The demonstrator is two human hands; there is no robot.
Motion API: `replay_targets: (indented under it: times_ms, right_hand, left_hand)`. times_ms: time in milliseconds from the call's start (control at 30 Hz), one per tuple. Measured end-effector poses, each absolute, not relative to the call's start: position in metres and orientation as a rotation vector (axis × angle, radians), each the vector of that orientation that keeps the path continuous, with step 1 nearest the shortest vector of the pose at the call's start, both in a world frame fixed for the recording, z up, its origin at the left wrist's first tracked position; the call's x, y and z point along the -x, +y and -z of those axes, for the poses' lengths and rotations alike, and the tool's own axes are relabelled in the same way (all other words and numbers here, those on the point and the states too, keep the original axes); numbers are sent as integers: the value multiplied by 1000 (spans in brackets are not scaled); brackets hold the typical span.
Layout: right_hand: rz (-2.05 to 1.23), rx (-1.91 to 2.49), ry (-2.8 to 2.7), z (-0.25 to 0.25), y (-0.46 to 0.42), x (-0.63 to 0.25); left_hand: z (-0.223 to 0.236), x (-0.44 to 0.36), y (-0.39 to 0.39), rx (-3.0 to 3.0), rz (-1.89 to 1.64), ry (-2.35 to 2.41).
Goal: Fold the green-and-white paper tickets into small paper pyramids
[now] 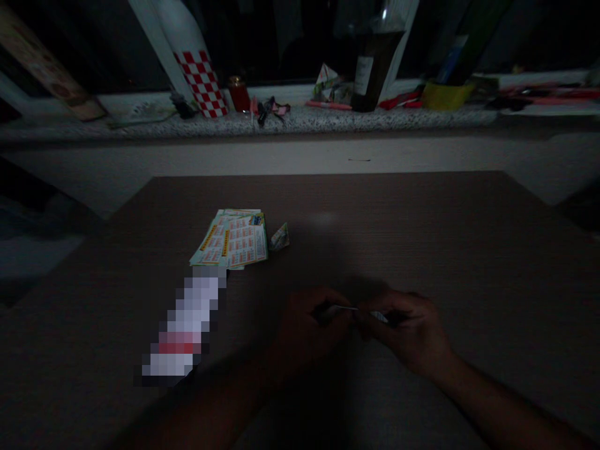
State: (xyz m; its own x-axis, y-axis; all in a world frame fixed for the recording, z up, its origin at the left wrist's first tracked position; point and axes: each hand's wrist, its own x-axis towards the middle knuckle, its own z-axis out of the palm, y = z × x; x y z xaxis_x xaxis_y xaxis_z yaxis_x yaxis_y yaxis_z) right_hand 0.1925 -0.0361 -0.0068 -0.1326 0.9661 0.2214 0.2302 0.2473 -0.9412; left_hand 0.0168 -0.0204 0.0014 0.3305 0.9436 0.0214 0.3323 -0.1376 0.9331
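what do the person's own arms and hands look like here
The left hand and right hand are bare, with no gloves. The left forearm and right forearm show no sleeves, and no watch or bracelet shows on either. No markings can be made out, and it is too dark to tell whether the fingers wear rings.

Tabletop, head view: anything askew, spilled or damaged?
No clear spill or damage shows in this dim light. The printed papers lie in a skewed, fanned stack, not squared up. Oddest is the pixelated object just below them in the view: its surface is masked, so its condition cannot be judged.
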Motion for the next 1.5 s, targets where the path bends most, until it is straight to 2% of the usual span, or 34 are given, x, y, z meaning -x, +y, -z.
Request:
replay_targets:
  times_ms: [200,767,1233,1500]
  right_hand:
    - [-1034,1133,-1563,10,-36,-193]
    - [-1213,1216,-1329,9,-26,-198]
    - [-1298,1177,-1309,8,-28,-198]
    - [-1313,1114,-1275,10,-30,-200]
  left_hand:
    - [-3,-15,-17,-1672,-836,1052]
    - [9,-11,-9,-1168,-811,965]
    - [2,-11,-6,-1106,-808,1032]
    - [7,-9,-10,-1315,-757,1137]
